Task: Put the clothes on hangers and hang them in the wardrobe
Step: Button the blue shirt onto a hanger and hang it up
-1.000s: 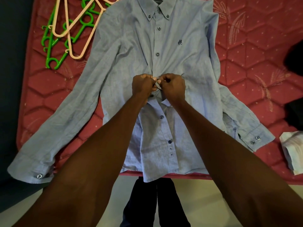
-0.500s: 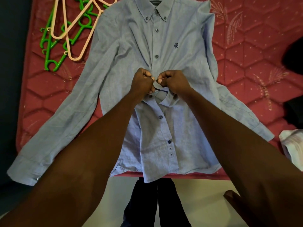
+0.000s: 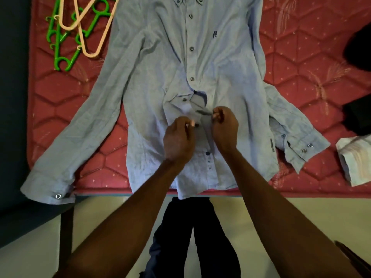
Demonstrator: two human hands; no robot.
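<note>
While the light blue button-down shirt [image 3: 152,81] lies face up and spread on the red quilted mattress [image 3: 313,63], both hands work at its front placket, below the shirt's chest logo. Left hand [image 3: 178,141]: fingers curled, thumb and forefinger pinching the shirt's left front edge at a dark button. Right hand [image 3: 224,129]: fingers curled, pinching the opposite placket edge, just beside the left hand; the two hands sit close but apart. Above the hands, the shirt front gapes open at one unfastened button; the upper buttons toward the collar are fastened. Below the hands, the hem hangs slightly over the mattress edge. Sleeves are splayed outward to either side of the shirt body, the cuffs lying near the mattress edge.

Beyond the shirt's left shoulder: green plastic hangers [image 3: 60,51] on the mattress, with peach plastic hangers [image 3: 96,37] lying across them and touching the sleeve. Past the shirt's right cuff: a folded white striped garment [image 3: 355,159], and dark clothing [image 3: 359,115] beyond that.
</note>
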